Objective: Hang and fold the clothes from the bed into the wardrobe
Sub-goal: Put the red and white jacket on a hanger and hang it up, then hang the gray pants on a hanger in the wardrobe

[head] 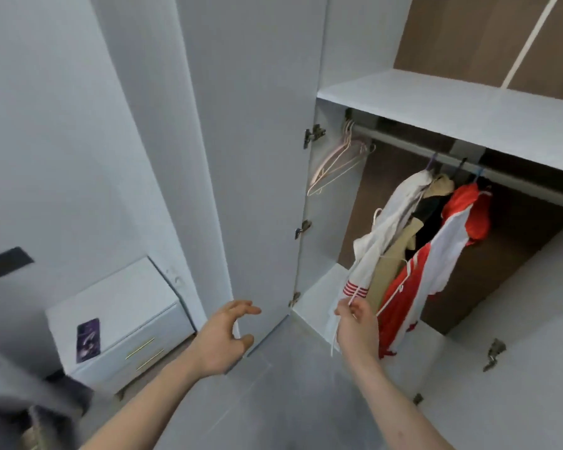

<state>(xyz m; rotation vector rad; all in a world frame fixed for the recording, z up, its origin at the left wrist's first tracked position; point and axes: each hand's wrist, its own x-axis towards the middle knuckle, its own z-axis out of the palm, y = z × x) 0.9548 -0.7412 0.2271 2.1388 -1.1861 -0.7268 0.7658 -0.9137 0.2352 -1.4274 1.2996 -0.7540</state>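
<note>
1. Your right hand [358, 323] is at the bottom of the open wardrobe [468, 102], fingers curled and pinching a thin white drawstring [351, 298] that trails from the hem of the white garment [387, 222] and hangs down past your wrist.
2. Your left hand [226, 336] holds nothing — fingers and thumb are spread in a loose claw just beside the lower edge of the open left door [251, 157], not clearly touching it.
3. The white garment hangs from the rail [403, 138], its red-striped cuff or hem [355, 289] just above your right hand.
4. Beside it on the same rail hang a beige piece [387, 264], a black one [431, 219] and a red-and-white jacket [436, 254], all pressed close together.
5. At the rail's left end, against the wardrobe's side wall, is a bunch of empty pale hangers [338, 157].
6. The shelf [436, 102] sits over the rail.
7. To your left, a white bedside cabinet [121, 316] stands against the wall with a dark purple card or phone [87, 340] lying on top — you cannot tell which.
8. Grey fabric [20, 384] blurs the lower left corner.
</note>
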